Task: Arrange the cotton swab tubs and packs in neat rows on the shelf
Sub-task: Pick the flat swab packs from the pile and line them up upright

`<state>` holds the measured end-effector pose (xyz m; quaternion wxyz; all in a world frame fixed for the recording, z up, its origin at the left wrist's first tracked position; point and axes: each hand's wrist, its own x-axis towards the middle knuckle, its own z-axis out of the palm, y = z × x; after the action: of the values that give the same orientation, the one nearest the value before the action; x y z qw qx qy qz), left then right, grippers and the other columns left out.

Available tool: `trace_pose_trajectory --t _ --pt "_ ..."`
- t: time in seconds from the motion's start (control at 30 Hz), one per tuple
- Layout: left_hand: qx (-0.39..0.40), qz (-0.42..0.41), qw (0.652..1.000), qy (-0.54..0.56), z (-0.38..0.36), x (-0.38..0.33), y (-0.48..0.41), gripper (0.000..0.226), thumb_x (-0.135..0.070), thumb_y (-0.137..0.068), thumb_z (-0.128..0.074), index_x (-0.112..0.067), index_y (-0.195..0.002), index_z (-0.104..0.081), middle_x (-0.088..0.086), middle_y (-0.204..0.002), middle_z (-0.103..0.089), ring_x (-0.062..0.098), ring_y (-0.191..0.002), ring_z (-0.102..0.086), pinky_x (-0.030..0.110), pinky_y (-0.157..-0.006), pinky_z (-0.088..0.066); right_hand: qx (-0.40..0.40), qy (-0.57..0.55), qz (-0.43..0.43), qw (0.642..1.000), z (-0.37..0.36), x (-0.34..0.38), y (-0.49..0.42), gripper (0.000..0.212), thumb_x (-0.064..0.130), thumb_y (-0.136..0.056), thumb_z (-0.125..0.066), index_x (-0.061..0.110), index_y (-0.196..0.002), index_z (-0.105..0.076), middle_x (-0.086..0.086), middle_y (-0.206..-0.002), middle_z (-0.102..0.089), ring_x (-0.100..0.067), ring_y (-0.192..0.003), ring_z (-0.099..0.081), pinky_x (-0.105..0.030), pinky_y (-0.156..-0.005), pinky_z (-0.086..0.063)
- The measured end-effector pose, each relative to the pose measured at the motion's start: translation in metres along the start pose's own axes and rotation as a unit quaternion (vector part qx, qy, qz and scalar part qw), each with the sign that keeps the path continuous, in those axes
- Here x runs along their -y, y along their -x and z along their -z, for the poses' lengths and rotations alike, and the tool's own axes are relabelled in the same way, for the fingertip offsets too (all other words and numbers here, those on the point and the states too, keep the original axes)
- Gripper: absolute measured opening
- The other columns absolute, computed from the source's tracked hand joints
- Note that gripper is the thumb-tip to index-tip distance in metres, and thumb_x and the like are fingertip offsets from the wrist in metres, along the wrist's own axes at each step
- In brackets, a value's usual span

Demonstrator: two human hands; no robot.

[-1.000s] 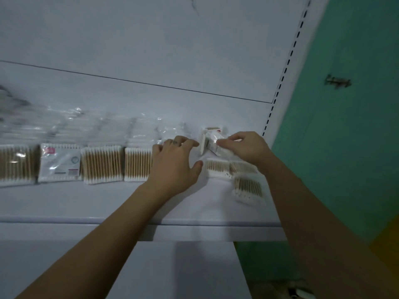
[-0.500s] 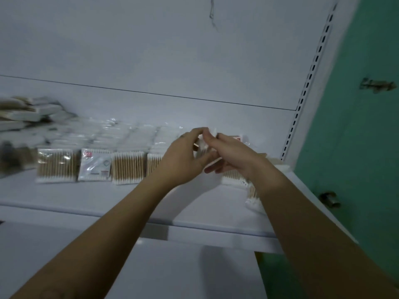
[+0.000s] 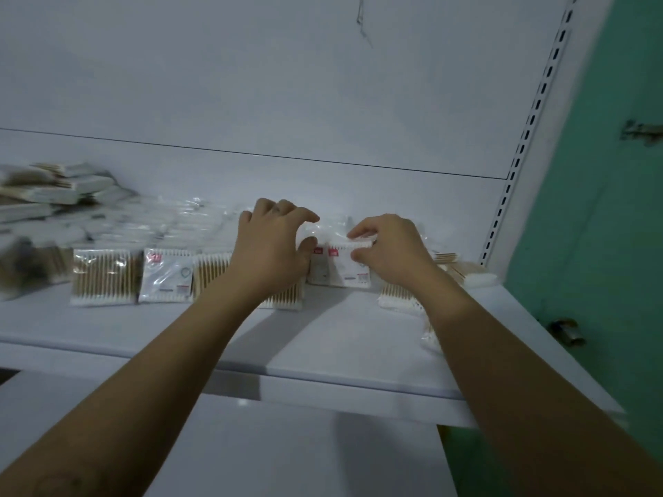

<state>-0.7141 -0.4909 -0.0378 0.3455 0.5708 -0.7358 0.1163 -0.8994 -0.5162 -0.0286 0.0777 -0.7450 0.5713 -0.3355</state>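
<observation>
While both forearms reached over the front edge of the white shelf, the right hand pinched the top edge of a labelled pack between thumb and bent forefinger, its other fingers curled in behind. That pack stood on its lower edge a little right of the shelf's middle, touching a second labelled pack on its left. The left hand arched just beside them, fingers bent and spread, fingertips down on the clear-wrapped back row, thumb against the second labelled pack; whether it gripped anything I cannot tell

Along the front row, from the left, sat a wooden-stemmed pack, a red-tagged white pack touching it, and a third pack partly behind the left forearm. A fourth pack showed only its lower corner under the left wrist. Further toward the left end a blurred pack was too smeared to read. A loose pile lay heaped at the back left corner, also blurred

Toward the right end, scattered packs lay unevenly, some near the back by the right edge. One sat close to the front edge, mostly hidden by the right forearm. A slotted upright rose at the shelf's right end, with a green wall beyond it carrying a metal latch
</observation>
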Motion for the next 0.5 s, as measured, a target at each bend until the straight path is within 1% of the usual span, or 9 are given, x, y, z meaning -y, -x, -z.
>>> trace_pose_trajectory --t 0.03,0.07,0.17,0.2,0.3,0.37,0.43,0.5 --pt "0.014 0.004 1.000 -0.027 0.000 0.004 0.003 0.034 -0.033 -0.094 -0.055 -0.028 -0.128 -0.059 0.000 -0.132 -0.056 0.026 -0.127 -0.038 0.042 -0.100 -0.027 0.015 0.011 -0.002 1.000 -0.007 0.000 -0.001 0.030 0.018 -0.081 -0.078 0.023 -0.109 -0.071 0.002 -0.117 -0.066 -0.014 -0.103 -0.060 -0.026 -0.089 -0.047" --pt "0.026 0.006 0.999 -0.046 -0.001 0.006 0.006 0.034 -0.035 -0.095 -0.053 -0.030 -0.128 -0.059 -0.001 -0.133 -0.055 0.026 -0.128 -0.037 0.042 -0.100 -0.026 0.026 0.018 -0.006 0.999 -0.014 -0.001 -0.001 0.032 0.017 -0.081 -0.078 0.023 -0.110 -0.069 0.001 -0.118 -0.065 -0.016 -0.106 -0.059 -0.026 -0.090 -0.046" --pt "0.044 -0.012 0.997 -0.066 -0.004 0.011 0.014 0.032 -0.032 -0.097 -0.048 -0.031 -0.128 -0.058 -0.001 -0.134 -0.055 0.025 -0.127 -0.038 0.042 -0.098 -0.025 0.023 0.011 -0.012 1.000 -0.029 -0.001 -0.006 0.030 0.018 -0.081 -0.078 0.024 -0.107 -0.065 0.000 -0.116 -0.063 -0.016 -0.102 -0.058 -0.025 -0.081 -0.043" --pt "0.045 -0.018 0.996 -0.068 -0.005 0.013 0.016 0.032 -0.030 -0.098 -0.047 -0.030 -0.128 -0.058 -0.001 -0.134 -0.055 0.025 -0.127 -0.039 0.042 -0.098 -0.025 0.018 0.015 -0.009 1.000 -0.032 -0.001 -0.009 0.028 0.019 -0.081 -0.077 0.023 -0.106 -0.065 0.000 -0.116 -0.062 -0.016 -0.103 -0.057 -0.026 -0.082 -0.043" --pt "0.039 -0.029 0.996 -0.078 -0.008 0.019 0.020 0.033 -0.029 -0.097 -0.047 -0.029 -0.128 -0.058 -0.001 -0.133 -0.056 0.025 -0.128 -0.040 0.042 -0.097 -0.024 -0.007 0.095 0.009 0.995 -0.040 0.002 -0.012 0.024 0.028 -0.085 -0.074 0.025 -0.108 -0.067 -0.002 -0.121 -0.051 -0.019 -0.114 -0.049 -0.029 -0.085 -0.041" --pt "0.023 -0.040 0.996 -0.078 -0.009 0.020 0.022 0.032 -0.028 -0.096 -0.050 -0.027 -0.126 -0.061 0.000 -0.132 -0.058 0.026 -0.127 -0.042 0.043 -0.096 -0.025 -0.016 0.131 0.021 0.991 -0.041 0.004 -0.015 0.025 0.032 -0.086 -0.072 0.028 -0.110 -0.067 -0.001 -0.120 -0.048 -0.019 -0.118 -0.044 -0.031 -0.085 -0.040" --pt "0.009 -0.058 0.995 -0.080 -0.011 0.019 0.021 0.030 -0.026 -0.094 -0.053 -0.024 -0.122 -0.064 0.003 -0.129 -0.060 0.028 -0.124 -0.044 0.043 -0.094 -0.028 -0.010 0.154 0.036 0.987 -0.041 0.006 -0.018 0.030 0.035 -0.087 -0.069 0.028 -0.116 -0.064 -0.001 -0.120 -0.050 -0.020 -0.118 -0.045 -0.032 -0.087 -0.041" --pt "0.000 -0.076 0.993 -0.090 -0.014 0.016 0.019 0.028 -0.024 -0.091 -0.057 -0.020 -0.117 -0.067 0.006 -0.125 -0.062 0.030 -0.121 -0.048 0.044 -0.092 -0.030 0.006 0.159 0.052 0.986 -0.040 0.008 -0.018 0.042 0.038 -0.087 -0.069 0.028 -0.127 -0.059 -0.002 -0.124 -0.052 -0.021 -0.118 -0.048 -0.035 -0.090 -0.043"
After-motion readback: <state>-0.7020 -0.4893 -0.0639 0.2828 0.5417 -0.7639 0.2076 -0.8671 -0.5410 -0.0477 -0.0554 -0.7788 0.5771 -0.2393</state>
